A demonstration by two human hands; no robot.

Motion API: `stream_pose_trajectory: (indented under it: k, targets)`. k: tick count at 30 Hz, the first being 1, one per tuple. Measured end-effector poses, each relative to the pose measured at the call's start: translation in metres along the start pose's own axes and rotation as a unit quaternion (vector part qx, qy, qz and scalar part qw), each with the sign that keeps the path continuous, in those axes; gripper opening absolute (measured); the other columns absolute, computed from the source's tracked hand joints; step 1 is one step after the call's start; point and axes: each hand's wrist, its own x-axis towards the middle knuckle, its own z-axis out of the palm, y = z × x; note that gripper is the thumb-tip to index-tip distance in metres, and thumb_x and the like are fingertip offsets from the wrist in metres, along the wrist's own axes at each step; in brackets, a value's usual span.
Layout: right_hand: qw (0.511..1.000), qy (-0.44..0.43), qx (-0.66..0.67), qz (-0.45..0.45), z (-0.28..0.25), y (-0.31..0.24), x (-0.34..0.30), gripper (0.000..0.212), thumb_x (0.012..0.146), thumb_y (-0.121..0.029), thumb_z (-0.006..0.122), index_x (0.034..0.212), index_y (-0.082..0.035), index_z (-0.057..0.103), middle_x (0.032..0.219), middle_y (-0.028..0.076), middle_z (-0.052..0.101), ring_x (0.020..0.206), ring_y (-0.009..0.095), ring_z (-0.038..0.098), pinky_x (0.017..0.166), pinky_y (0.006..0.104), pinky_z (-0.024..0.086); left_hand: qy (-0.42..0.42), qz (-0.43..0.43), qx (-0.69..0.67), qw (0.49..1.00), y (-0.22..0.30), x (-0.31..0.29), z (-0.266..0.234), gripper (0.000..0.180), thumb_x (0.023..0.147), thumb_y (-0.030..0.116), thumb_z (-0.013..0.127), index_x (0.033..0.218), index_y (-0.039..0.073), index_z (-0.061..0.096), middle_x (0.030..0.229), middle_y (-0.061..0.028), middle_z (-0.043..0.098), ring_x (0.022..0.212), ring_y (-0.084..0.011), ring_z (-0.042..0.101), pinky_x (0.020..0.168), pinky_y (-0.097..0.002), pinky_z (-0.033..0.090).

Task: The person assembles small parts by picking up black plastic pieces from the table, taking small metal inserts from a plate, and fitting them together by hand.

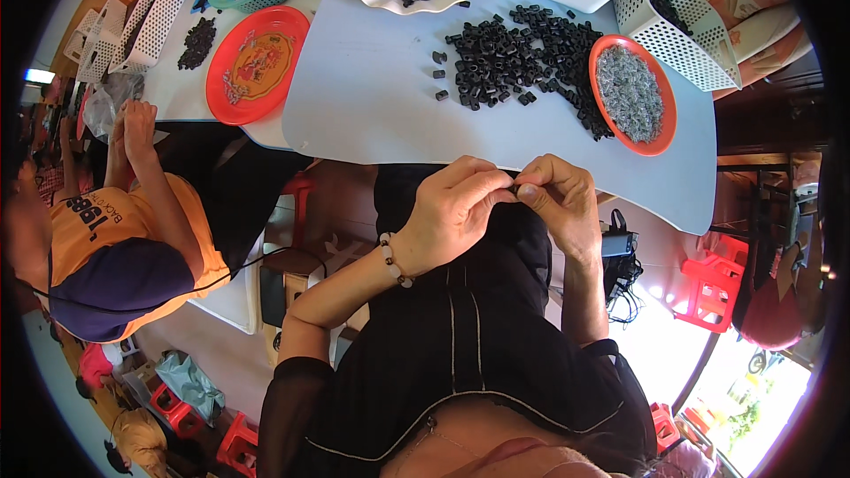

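Pinching black piece between left hand and right hand.

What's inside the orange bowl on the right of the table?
Lots of small clear bits fill the orange bowl. They cover its bottom, so that can't be seen.

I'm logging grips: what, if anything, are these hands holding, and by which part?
A small dark piece, pinched at the fingertips of the left hand and right hand. It is mostly covered, so which part each grips cannot be told.
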Motion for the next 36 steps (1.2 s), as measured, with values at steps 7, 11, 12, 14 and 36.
stream_pose_trajectory:
  k: [7,11,12,14,36]
  targets:
    - [0.995,-0.037,0.095,0.021,-0.003,0.006,0.004,0.011,0.091,-0.006,0.069,0.088,0.003,0.064,0.084,0.005,0.066,0.078,0.008,0.058,0.074,0.0223,0.046,-0.001,-0.052,-0.090,0.995,-0.007,-0.002,-0.001,0.018,0.078,-0.009,0.074,0.092,0.001,0.070,0.088,-0.0085,0.069,0.072,-0.0176,0.067,0.063,-0.0258,0.053]
    - [0.998,-0.035,0.030,0.042,-0.003,0.003,0.003,0.004,0.090,0.000,0.067,0.089,0.004,0.065,0.084,0.004,0.068,0.077,0.007,0.060,0.072,0.0216,0.049,0.002,-0.043,-0.045,0.998,-0.005,-0.004,0.002,0.020,0.077,-0.011,0.074,0.093,0.001,0.070,0.088,-0.0083,0.069,0.073,-0.0173,0.068,0.063,-0.0259,0.054]
    - [0.998,-0.033,0.029,0.043,-0.003,0.001,0.003,0.004,0.090,0.000,0.067,0.089,0.004,0.065,0.084,0.004,0.068,0.077,0.007,0.060,0.072,0.0216,0.049,0.001,-0.043,-0.046,0.998,-0.005,-0.004,0.003,0.020,0.077,-0.011,0.074,0.093,0.001,0.070,0.088,-0.0083,0.069,0.073,-0.0173,0.068,0.063,-0.0259,0.054]
    - [0.999,-0.025,-0.025,0.040,0.000,-0.003,0.006,0.002,0.089,0.002,0.066,0.090,0.004,0.065,0.084,0.004,0.068,0.077,0.007,0.060,0.071,0.0215,0.049,0.009,-0.032,-0.021,0.999,-0.006,-0.002,0.004,0.021,0.077,-0.012,0.075,0.093,0.001,0.070,0.088,-0.0083,0.068,0.073,-0.0164,0.067,0.063,-0.0256,0.053]
    - [0.836,0.197,-0.445,-0.255,-0.009,0.021,0.111,0.032,0.079,-0.009,0.075,0.110,-0.008,0.068,0.107,0.009,0.065,0.097,0.031,0.056,0.084,0.0412,0.047,0.060,-0.252,-0.328,0.909,-0.060,0.017,0.001,0.014,0.087,-0.002,0.073,0.097,-0.005,0.063,0.087,-0.0047,0.063,0.075,-0.0078,0.057,0.070,-0.0222,0.049]
